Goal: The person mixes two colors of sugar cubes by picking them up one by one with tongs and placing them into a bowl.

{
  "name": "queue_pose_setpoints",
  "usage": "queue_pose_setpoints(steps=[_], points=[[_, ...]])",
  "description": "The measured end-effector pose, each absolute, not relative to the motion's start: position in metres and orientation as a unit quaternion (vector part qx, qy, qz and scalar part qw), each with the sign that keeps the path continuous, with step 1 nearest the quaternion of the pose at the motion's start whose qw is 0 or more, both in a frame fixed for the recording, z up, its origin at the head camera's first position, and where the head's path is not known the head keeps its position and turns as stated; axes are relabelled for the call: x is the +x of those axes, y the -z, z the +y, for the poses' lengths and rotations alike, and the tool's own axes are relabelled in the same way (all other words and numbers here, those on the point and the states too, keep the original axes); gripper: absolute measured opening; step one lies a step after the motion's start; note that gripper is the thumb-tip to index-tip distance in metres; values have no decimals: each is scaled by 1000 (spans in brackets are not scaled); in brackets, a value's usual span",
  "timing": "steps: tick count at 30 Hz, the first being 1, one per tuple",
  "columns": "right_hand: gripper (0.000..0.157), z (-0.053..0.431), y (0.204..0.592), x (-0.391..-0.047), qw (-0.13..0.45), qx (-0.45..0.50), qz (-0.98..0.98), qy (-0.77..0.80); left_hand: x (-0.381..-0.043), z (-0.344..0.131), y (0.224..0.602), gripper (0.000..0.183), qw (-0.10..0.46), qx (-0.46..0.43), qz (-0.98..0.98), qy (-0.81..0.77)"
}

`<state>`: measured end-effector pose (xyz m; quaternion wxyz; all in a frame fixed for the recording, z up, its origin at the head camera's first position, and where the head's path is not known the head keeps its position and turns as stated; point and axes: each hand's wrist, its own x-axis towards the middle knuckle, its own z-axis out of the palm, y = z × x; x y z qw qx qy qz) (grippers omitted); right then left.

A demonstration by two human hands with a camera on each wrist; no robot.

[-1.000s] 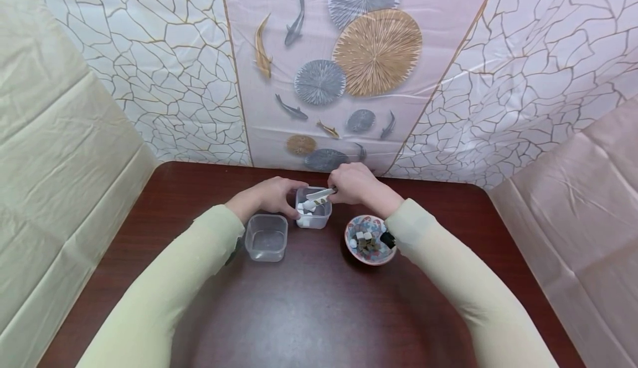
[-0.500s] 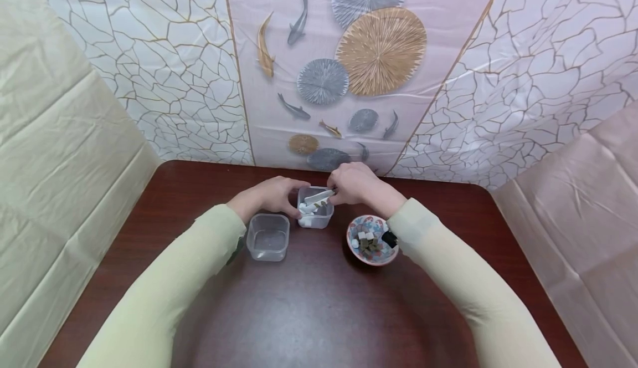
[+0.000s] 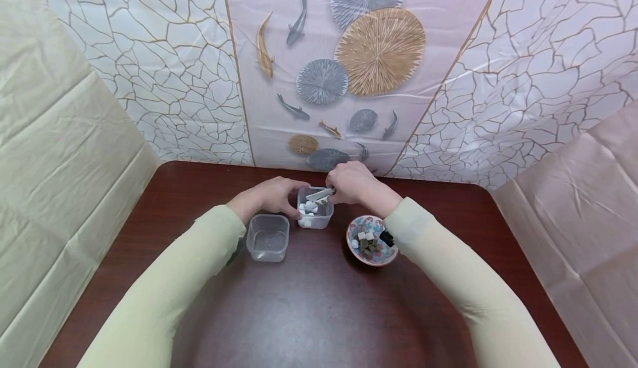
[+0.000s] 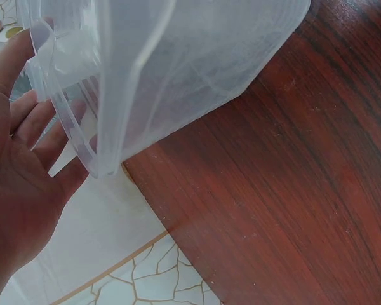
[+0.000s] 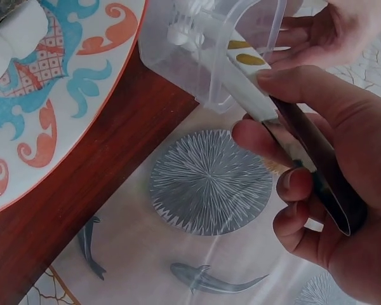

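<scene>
My right hand (image 3: 351, 182) pinches a pair of tongs (image 5: 257, 95) with white, leaf-patterned arms and a dark bent end. The tong tips reach down into a clear plastic container (image 3: 318, 223), among several small white cubes (image 3: 306, 219). Whether a cube sits between the tips is hard to see. On the container's left side, my left hand (image 3: 271, 193) holds it, thumb at the front and fingers at the back. The left wrist view shows these fingers (image 4: 19, 60) at a container rim. A patterned bowl (image 3: 353, 254) with white and brown cubes stands under my right forearm.
A second clear container (image 3: 268, 255) stands just left of the first, near my left wrist. A black object (image 3: 386, 239) shows at my right cuff above the bowl. The dark red table (image 3: 299, 312) ends at a patterned curtain (image 3: 199, 107) behind.
The tongs shift slightly inside the container; their arms look closer together half a second ago and a little more spread now. The left hand, container and bowl stay in place.
</scene>
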<state>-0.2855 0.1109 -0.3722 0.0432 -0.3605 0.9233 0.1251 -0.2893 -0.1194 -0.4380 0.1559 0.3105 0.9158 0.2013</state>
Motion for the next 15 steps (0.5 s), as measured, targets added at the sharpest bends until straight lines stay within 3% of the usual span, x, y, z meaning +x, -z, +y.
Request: queue_pose_setpoints(steps=[15], points=[[17,119,369,-281,39,-375,919,-118,-290,-120,438,88,156,310,916,-202]])
